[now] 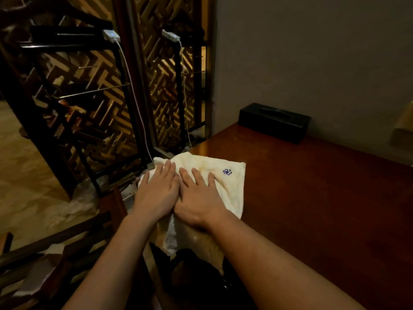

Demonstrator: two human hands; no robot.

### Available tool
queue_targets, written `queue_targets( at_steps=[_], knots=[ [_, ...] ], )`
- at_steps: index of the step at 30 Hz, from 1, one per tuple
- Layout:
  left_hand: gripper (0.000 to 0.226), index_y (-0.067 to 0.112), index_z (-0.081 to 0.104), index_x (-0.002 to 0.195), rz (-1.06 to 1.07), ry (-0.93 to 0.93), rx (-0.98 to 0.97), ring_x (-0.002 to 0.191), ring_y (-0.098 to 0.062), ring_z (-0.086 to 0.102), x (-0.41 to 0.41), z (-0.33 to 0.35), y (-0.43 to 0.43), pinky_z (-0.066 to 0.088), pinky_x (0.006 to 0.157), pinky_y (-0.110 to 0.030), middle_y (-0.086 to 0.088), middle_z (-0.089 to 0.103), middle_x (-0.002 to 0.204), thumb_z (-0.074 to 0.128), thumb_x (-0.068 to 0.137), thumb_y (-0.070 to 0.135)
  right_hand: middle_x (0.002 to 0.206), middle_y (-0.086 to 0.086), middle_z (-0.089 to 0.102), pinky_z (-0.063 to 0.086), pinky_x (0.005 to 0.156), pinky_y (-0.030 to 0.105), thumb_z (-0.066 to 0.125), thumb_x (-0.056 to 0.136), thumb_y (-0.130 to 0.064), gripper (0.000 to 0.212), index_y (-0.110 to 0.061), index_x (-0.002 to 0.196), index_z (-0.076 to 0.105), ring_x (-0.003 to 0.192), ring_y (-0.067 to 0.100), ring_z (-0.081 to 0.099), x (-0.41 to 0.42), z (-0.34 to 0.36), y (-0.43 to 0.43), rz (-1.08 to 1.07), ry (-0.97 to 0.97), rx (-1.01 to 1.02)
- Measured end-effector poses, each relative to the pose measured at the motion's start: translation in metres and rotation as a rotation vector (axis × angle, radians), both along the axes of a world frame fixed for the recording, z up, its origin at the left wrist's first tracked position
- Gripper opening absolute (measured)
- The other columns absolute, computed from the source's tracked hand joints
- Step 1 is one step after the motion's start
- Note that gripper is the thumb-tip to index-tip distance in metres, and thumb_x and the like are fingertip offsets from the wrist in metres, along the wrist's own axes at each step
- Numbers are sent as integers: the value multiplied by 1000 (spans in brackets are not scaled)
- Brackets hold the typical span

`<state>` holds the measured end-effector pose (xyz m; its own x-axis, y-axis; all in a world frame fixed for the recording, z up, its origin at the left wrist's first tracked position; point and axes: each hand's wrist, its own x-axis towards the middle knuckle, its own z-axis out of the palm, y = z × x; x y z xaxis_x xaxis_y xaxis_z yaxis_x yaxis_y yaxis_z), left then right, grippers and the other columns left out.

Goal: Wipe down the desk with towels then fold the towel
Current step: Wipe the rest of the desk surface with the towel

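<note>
A cream towel with a small blue embroidered mark lies spread at the left edge of the dark red wooden desk. Part of the towel hangs over the desk's near-left edge. My left hand and my right hand lie side by side, palms down and fingers spread, flat on the towel. Neither hand grips the cloth.
A black tissue box stands at the desk's far corner against the grey wall. To the left is a wooden lattice screen with a black metal rack and white cables. Dark chair parts and crumpled paper lie low at the left.
</note>
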<state>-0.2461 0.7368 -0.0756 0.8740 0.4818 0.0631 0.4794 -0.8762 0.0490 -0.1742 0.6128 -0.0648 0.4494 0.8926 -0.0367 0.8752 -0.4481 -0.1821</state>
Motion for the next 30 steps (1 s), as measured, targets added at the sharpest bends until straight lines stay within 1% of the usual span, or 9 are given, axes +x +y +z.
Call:
queue_targets(
  at_steps=[3, 6, 10, 14, 18, 21, 23, 27, 30],
  knots=[
    [80, 17, 6, 163, -41, 21, -21, 157, -17, -9, 1, -1, -44, 4, 127, -47, -3, -7, 171, -8, 91, 48, 172, -9, -15, -13, 122, 62, 23, 103, -51, 71, -28, 166, -3, 158, 21, -17, 1, -4, -48, -37, -23, -2],
    [85, 18, 2, 163, -99, 11, -68, 156, -18, -13, 6, 1, -102, 3, 127, -47, -4, -12, 170, -15, 87, 51, 170, -14, -16, -16, 123, 59, 23, 101, -54, 72, -34, 164, -6, 157, 17, -18, 2, -4, -108, -80, -41, 12],
    [63, 20, -5, 163, -168, -64, -218, 155, -12, -15, 7, 11, -178, -3, 127, -42, 1, -13, 169, 7, 106, 45, 168, -18, -21, -19, 123, 53, 21, 103, -55, 69, -41, 162, -12, 156, 11, -20, -4, 0, -188, -143, -25, 2],
    [62, 22, -8, 161, -239, -48, -213, 154, -11, -18, 4, 10, -215, -8, 126, -41, 4, -16, 168, 8, 106, 45, 163, -22, -31, -20, 123, 50, 21, 105, -54, 67, -44, 159, -18, 152, 5, -29, -17, 0, -227, -204, -35, -48],
    [64, 26, -9, 162, -266, -46, -256, 153, -7, -19, 14, 10, -199, -7, 126, -42, 8, -17, 168, 8, 105, 51, 161, -22, -34, -18, 125, 50, 17, 106, -53, 64, -45, 157, -21, 150, 5, -31, -15, 5, -216, -232, -19, -58],
    [66, 28, -9, 162, -250, -46, -262, 153, -7, -17, 22, 8, -173, -5, 127, -43, 10, -16, 168, 7, 104, 55, 158, -24, -33, -20, 124, 49, 15, 107, -54, 61, -46, 158, -19, 152, 7, -29, -4, 2, -190, -225, -26, -45],
    [67, 28, -7, 162, -211, -51, -255, 154, -7, -14, 27, 12, -154, -4, 127, -43, 10, -14, 169, 6, 103, 56, 161, -23, -30, -19, 124, 49, 16, 108, -53, 61, -45, 160, -16, 153, 9, -28, 5, 6, -171, -210, -6, -36],
    [66, 26, -1, 163, -143, -67, -243, 156, -10, -8, 58, 9, -89, 0, 127, -45, 8, -9, 170, 8, 103, 53, 170, -19, -18, -14, 125, 56, 16, 107, -52, 62, -40, 163, -10, 156, 13, -21, 41, 4, -105, -170, -12, -19],
    [63, 24, 2, 163, -72, -70, -197, 156, -13, -5, 81, 3, -36, 3, 127, -48, 6, -6, 171, 8, 105, 47, 171, -15, -14, -12, 124, 59, 17, 106, -52, 65, -37, 164, -6, 158, 17, -17, 74, -4, -44, -127, -26, -24]
  ],
)
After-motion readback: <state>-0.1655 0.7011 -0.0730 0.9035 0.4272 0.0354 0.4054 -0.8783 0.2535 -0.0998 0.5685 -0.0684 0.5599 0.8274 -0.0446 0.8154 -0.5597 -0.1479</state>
